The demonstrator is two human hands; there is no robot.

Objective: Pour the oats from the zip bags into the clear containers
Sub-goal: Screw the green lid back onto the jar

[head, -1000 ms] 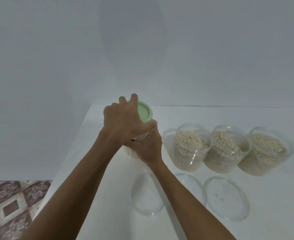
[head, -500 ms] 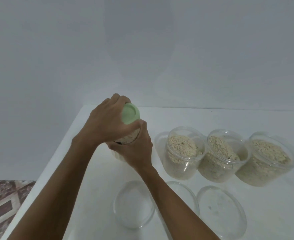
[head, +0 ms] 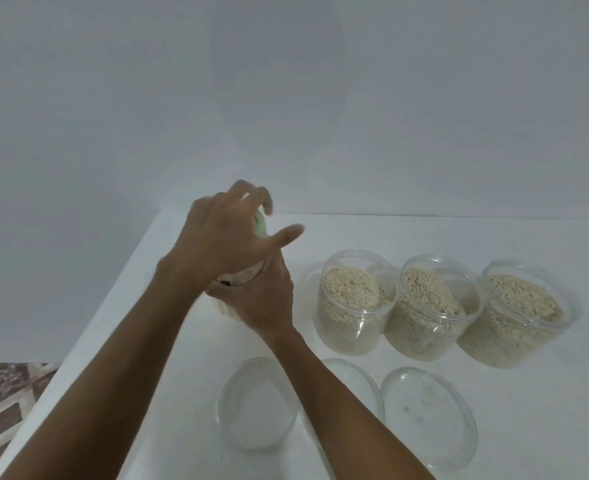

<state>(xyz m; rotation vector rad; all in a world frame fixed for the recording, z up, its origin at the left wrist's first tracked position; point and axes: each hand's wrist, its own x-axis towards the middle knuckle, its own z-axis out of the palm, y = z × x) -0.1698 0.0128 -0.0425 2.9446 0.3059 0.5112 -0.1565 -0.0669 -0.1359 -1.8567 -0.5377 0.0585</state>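
Now | three containers hold oats | right grip clasps jar | left grip at lid, unclear

My right hand grips a jar, left hand blurred over its green lid; three oat-filled containers at three o'clock.
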